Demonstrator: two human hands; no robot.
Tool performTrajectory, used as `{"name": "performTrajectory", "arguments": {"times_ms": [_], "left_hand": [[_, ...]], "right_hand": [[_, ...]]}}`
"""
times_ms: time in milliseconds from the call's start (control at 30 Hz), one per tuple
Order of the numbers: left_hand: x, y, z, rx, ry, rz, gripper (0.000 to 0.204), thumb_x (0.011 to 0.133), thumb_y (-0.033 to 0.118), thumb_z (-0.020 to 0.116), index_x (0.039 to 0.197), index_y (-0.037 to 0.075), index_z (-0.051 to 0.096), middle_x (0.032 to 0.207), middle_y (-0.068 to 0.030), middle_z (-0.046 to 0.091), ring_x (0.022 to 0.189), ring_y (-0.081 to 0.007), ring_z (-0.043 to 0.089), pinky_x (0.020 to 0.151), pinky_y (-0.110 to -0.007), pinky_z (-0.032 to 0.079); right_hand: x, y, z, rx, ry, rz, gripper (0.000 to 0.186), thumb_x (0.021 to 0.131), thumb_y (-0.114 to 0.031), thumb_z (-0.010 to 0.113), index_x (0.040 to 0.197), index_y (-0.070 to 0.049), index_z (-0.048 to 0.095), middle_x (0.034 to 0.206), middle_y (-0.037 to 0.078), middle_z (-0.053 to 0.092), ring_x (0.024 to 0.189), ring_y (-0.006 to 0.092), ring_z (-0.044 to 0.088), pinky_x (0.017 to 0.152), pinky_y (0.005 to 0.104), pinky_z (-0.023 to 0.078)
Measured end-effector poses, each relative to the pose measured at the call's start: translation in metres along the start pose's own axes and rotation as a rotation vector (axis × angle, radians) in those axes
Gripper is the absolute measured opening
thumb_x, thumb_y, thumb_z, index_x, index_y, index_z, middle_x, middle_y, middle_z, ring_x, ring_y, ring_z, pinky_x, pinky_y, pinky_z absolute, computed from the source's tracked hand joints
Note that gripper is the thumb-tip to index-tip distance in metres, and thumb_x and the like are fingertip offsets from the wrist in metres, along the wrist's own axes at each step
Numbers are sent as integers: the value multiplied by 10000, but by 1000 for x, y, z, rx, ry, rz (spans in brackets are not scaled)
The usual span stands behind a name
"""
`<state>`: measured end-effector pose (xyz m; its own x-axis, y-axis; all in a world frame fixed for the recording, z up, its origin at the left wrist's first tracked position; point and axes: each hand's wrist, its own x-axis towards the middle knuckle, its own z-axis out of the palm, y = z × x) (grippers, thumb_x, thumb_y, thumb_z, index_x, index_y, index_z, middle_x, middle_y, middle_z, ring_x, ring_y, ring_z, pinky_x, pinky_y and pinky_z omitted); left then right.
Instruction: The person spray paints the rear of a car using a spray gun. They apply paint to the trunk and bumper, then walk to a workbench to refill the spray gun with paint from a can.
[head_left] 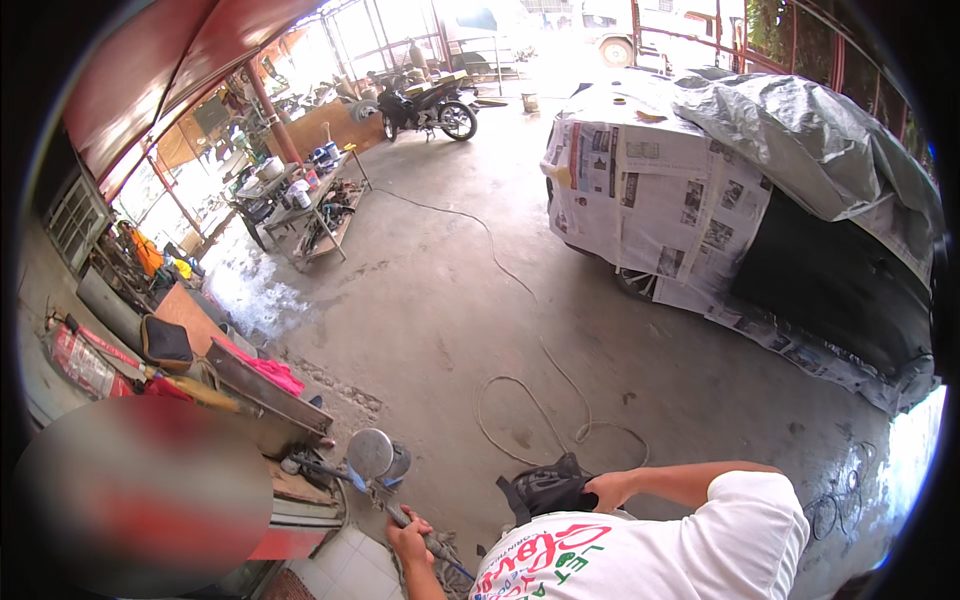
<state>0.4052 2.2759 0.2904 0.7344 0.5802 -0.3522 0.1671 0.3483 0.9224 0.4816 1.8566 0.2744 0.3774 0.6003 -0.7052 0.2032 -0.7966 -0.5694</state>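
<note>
At the lower edge, my left hand [408, 540] is closed around the grey grip of what looks like a spray gun, with a round silver cup [371, 454] at its far end. A thin bluish hose runs from the grip toward my shirt. My right arm bends inward across the front of my white printed shirt [640, 550]. My right hand [610, 490] grips the edge of a black fabric bag [548, 490] close to my body. Its fingertips are partly hidden by the bag.
A car [660, 200] masked with newspaper and a silver cover [800, 140] stands at right. A thin hose [510, 270] loops over the concrete floor. A cluttered workbench [320, 190] and motorcycle [430, 108] are farther back. Boards and a fire extinguisher [85, 365] line the left; a blurred patch hides the lower left.
</note>
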Motion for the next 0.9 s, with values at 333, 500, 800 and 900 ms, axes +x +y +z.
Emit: {"name": "performTrajectory", "arguments": {"times_ms": [333,500,800,900], "left_hand": [[141,48,42,-100,152,19,356,787,-125,519,1107,27,549,826,-52,568,631,-161,539,593,-285,485],[176,64,50,-176,262,61,411,745,-113,519,1133,23,537,793,-53,549,615,-163,527,561,-284,480],[140,71,34,-274,530,56,303,762,-109,560,1039,13,571,806,-53,559,627,-170,562,559,-287,482],[107,58,7,-308,674,92,363,734,-111,550,1079,1,578,797,-55,568,634,-170,560,564,-299,491]], "right_hand": [[64,-67,-260,-177,578,-24,911,639,-184,834,1468,-145,458,1264,256,526,1169,441,570,996,486,500],[131,-187,-383,-83,1067,-649,677,644,-80,780,1255,-101,489,1385,254,449,1235,478,508,1036,504,467],[216,-386,-391,-1,999,-1369,661,608,-5,789,1205,-87,518,1484,300,406,1262,500,525,982,522,506],[225,-424,-355,28,861,-1464,641,605,-14,794,1187,-83,535,1478,302,425,1254,497,535,982,519,505]]}}
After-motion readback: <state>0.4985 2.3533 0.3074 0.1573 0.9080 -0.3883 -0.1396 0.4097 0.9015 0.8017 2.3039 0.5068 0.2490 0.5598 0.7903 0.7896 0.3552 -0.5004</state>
